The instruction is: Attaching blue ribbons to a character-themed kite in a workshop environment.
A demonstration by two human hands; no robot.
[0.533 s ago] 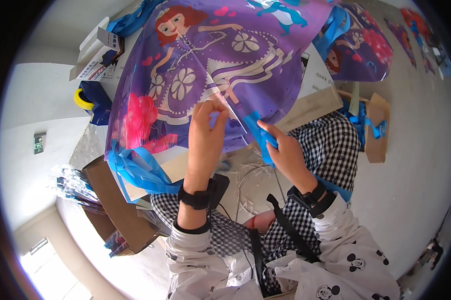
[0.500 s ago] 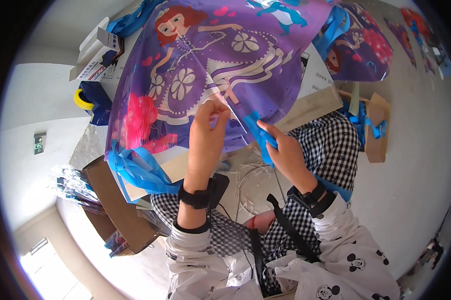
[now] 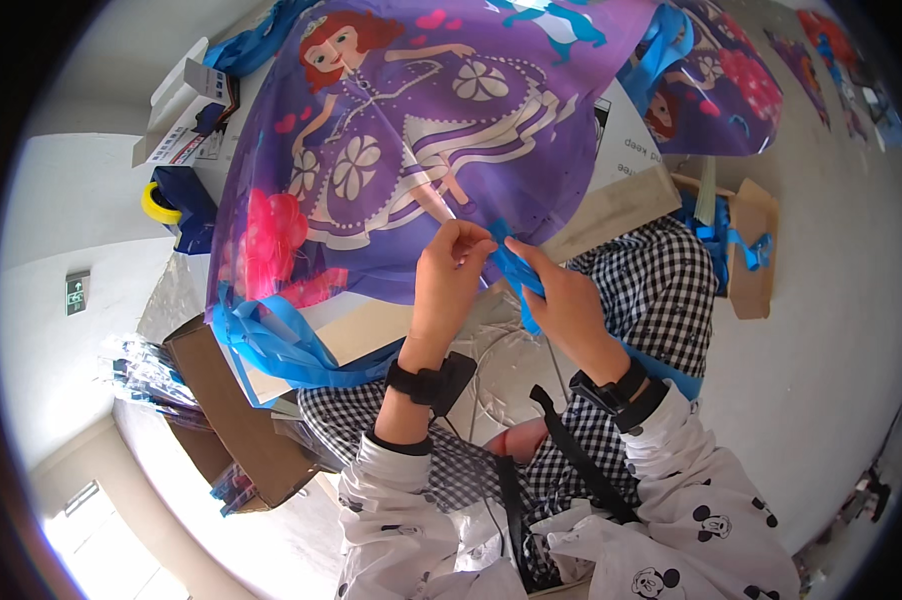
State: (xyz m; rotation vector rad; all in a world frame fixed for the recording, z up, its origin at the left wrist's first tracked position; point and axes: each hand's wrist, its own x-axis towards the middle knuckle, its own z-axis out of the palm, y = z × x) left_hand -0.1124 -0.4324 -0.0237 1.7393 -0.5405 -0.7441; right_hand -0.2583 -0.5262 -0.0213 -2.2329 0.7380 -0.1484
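A purple kite (image 3: 381,215) printed with a red-haired cartoon figure in a gown lies spread in front of me, its near end by my hands. My right hand (image 3: 571,315) is closed round a folded blue ribbon (image 3: 516,270), thumb pointing along it. Beside the ribbon's upper part, my left hand (image 3: 451,280) is closed in a pinch, its fingertips touching or almost touching the blue. What lies between those fingertips is hidden. More blue ribbon (image 3: 281,345) hangs in loops from the kite's left corner.
Under the kite is a cardboard-topped surface (image 3: 621,215). An open carton (image 3: 241,420) with plastic-wrapped items stands at lower left, and a small box (image 3: 751,250) of blue ribbon at right. A yellow tape roll (image 3: 159,204) sits far left; another purple kite (image 3: 716,90) hangs at upper right.
My left hand has moved right and slightly down, from the kite's middle line to the blue ribbon. The right hand has stayed nearly in place, still gripping the ribbon.
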